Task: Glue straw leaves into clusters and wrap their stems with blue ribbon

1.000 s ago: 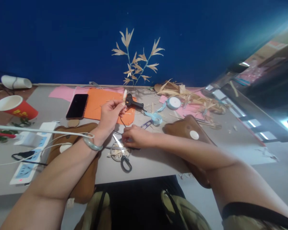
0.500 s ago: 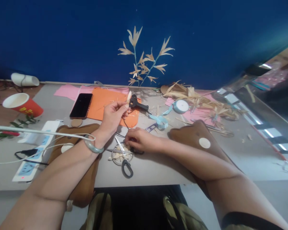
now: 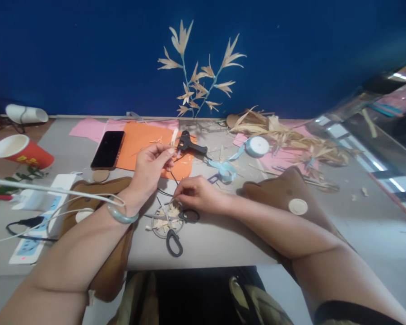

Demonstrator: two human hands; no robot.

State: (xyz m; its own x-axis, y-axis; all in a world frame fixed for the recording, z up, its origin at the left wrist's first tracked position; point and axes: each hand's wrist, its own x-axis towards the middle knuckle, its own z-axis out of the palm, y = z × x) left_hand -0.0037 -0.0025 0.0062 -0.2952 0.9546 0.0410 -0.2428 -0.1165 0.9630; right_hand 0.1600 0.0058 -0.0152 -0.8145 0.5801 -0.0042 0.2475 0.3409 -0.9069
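My left hand [image 3: 152, 167], closed in a pinch, holds a pale husk petal [image 3: 174, 136] upright beside the black glue gun [image 3: 191, 145]. The glue gun rests on orange paper [image 3: 135, 144]. Nearer to me, my right hand [image 3: 198, 194] is closed, with its fingertips at the edge of a small round dish [image 3: 154, 231] of pale husk bits. What those fingertips hold, if anything, is hidden. Black-handled scissors [image 3: 174, 243] lie opened across the dish, one handle loop just below my right hand.
Husk flowers on blue stems [image 3: 186, 76] stand at the blue wall. Light-blue ribbon [image 3: 257, 146] and dried husks [image 3: 274, 128] lie right. Left are a phone [image 3: 108, 149], a tilted red cup [image 3: 27, 151], a power strip [image 3: 30, 246] and white cables. Brown cushions [image 3: 274, 192] lie under my forearms.
My right hand has lifted slightly off the scissors, so their second handle loop now shows. My left hand keeps its pinch by the glue gun. The whole view has shifted a little.
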